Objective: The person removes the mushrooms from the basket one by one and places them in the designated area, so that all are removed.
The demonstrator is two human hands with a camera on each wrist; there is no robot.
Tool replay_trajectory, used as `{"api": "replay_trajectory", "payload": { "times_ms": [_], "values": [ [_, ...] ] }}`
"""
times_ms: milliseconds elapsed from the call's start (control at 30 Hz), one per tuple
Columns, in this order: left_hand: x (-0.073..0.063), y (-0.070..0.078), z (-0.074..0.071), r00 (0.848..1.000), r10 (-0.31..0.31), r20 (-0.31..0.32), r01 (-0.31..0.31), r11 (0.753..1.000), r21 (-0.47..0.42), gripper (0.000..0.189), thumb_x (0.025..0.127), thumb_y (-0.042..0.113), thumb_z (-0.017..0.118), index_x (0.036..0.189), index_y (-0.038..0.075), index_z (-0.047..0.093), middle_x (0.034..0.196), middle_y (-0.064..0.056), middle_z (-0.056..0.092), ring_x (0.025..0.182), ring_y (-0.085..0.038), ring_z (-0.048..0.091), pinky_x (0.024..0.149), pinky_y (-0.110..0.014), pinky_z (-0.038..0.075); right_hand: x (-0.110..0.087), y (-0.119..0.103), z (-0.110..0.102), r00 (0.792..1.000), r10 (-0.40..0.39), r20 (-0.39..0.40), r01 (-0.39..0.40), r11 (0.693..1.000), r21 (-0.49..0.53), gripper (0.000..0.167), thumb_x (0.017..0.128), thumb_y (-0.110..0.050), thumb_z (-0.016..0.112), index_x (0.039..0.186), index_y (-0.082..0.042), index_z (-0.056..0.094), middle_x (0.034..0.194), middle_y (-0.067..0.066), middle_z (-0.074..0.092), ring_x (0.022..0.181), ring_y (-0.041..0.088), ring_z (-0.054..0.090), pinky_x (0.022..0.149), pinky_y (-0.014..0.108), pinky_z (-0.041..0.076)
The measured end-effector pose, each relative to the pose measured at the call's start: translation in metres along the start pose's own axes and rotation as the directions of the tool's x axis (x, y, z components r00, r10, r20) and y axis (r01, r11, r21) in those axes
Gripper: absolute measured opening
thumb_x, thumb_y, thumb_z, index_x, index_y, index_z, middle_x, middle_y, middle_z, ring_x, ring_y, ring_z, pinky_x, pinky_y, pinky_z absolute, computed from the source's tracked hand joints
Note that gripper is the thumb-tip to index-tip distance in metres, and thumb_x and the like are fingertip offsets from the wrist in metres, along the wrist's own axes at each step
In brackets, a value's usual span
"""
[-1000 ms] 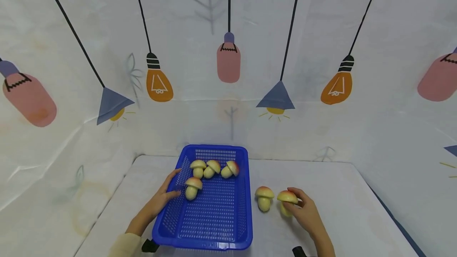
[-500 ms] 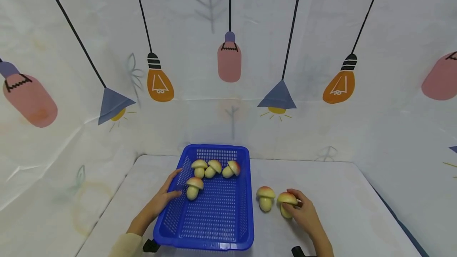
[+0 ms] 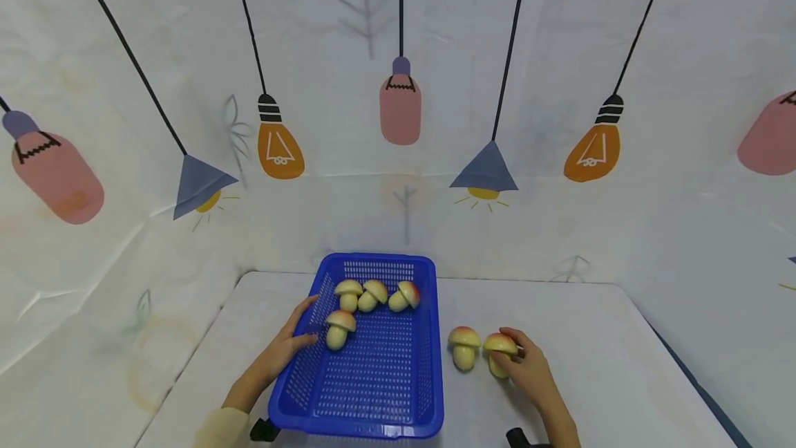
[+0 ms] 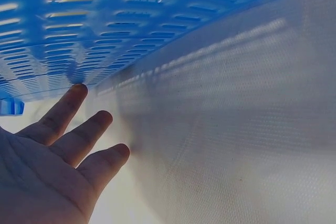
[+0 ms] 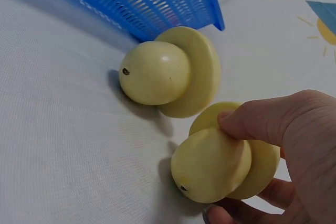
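On the table stands a blue plastic basket (image 3: 363, 393), with several toy mushrooms (image 3: 337, 330) in its far half. My left hand (image 3: 282, 348) is at the basket's left side, thumb and forefinger at the rim; in the left wrist view its other fingers (image 4: 84, 140) stretch straight out by the slotted wall. To the right of the basket, my right hand (image 3: 531, 368) holds a toy mushroom (image 5: 210, 166) with a yellow-red cap, thumb on top near the stem and fingers curled round the cap. Another mushroom (image 5: 157, 72) stands just left of it, beside the basket.
The white-covered table (image 3: 597, 365) meets a pale wall sheet (image 3: 348, 206) printed with hanging lamps at its far edge. A black object (image 3: 517, 437) shows below my right wrist, and another dark one (image 3: 264, 430) near my left sleeve.
The right hand and its mushroom have shifted very slightly left, closer to the neighbouring mushroom. The left hand keeps its place at the basket, and the view has turned a little.
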State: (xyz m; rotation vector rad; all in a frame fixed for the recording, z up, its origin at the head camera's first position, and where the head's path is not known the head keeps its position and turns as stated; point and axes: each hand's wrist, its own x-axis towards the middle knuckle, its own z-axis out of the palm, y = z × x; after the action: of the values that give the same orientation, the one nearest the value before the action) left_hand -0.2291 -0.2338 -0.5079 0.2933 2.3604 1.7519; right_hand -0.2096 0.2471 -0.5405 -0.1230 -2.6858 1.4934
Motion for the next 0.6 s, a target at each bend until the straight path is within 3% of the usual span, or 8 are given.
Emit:
{"api": "replay_trajectory", "payload": {
  "times_ms": [600],
  "values": [
    [0.0002,-0.0009,0.0012,1.0,-0.012,-0.019,0.013,1.0,0.019,0.08,0.096,0.011,0.058,0.164,0.023,0.017,0.17,-0.024,0.007,0.148,-0.053,0.026,0.104,-0.056,0.042,0.0031,0.0011,0.0029,1.0,-0.012,0.002,0.012,1.0,0.014,0.057,0.092,-0.02,0.077,0.142,-0.001,0.056,0.138,0.023,0.062,0.122,0.041,0.063,0.092,0.035,0.056]
  ]
}}
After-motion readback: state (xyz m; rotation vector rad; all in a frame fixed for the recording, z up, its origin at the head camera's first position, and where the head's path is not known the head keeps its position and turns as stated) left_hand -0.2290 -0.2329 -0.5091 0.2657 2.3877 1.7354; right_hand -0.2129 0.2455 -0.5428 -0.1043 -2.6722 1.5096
